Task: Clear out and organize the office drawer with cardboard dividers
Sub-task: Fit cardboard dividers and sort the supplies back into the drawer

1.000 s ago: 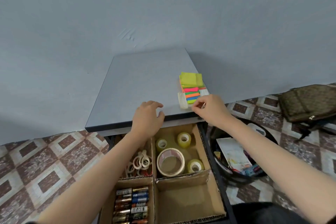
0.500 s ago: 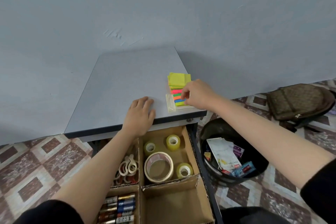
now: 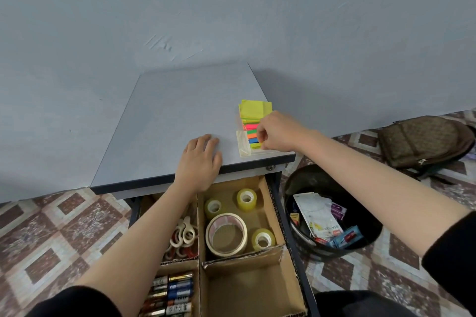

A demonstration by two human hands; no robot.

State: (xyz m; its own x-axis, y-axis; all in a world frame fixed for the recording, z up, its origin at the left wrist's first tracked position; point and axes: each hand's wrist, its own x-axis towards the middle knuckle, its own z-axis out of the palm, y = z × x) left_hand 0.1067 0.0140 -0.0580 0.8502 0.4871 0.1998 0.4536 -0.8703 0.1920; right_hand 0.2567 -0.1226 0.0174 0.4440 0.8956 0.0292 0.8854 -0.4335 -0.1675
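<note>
The fingers (image 3: 259, 134) of the right hand (image 3: 277, 131) curl onto the coloured sticky tabs (image 3: 252, 136), seemingly pinching them, at the desk's (image 3: 180, 110) front right corner. A second ago they were at the pack's near edge. The left hand (image 3: 199, 162) still lies flat above the open drawer (image 3: 247, 288).
</note>
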